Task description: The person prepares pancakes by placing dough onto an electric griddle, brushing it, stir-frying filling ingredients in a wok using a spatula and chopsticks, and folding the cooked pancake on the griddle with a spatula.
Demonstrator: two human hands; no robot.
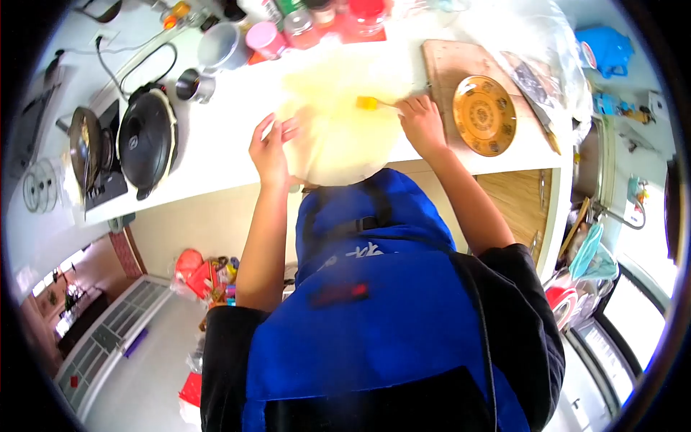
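Observation:
A large, thin, pale yellow round sheet (338, 137) lies on the white counter, its near edge at the counter's front. My right hand (422, 124) grips the handle of a small brush (367, 103) with a yellow head, which is over the right part of the sheet. At the sheet's left edge is my left hand (271, 153), fingers apart and holding nothing. Right of my right hand, an orange-brown patterned plate (484, 115) rests on a wooden board (440, 61).
A black round pan or griddle (146, 140) stands at the left, near a metal cup (194, 86) and a grey pot (222, 47). Jars (301, 29) line the back. A knife (538, 108) and clear plastic bag (529, 36) lie at the right.

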